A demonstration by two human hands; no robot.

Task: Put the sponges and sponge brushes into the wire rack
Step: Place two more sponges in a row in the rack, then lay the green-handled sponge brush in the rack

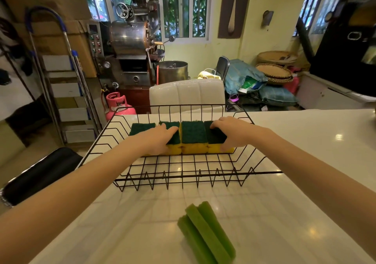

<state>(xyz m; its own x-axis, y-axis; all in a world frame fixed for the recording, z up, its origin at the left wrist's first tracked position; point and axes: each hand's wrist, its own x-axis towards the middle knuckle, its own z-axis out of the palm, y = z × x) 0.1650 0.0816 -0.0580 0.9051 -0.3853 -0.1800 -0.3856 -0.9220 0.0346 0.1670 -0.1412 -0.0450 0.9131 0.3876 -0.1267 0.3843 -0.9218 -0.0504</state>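
Observation:
A black wire rack (pixel 179 177) stands on the white counter. Inside it lies a row of yellow sponges with dark green scouring tops (pixel 194 135). My left hand (pixel 157 139) rests on the left part of the row, covering one sponge. My right hand (pixel 232 133) grips the rightmost sponge (pixel 215 136) from its right side. Near the front edge, outside the rack, lie light green sponge brushes (pixel 207 233), bundled together.
The white counter (pixel 305 151) stretches to the right and toward me. A white padded chair (pixel 187 94) stands behind the rack. A black stool seat (pixel 40 174) sits at the left below the counter edge. Machinery and bags fill the room behind.

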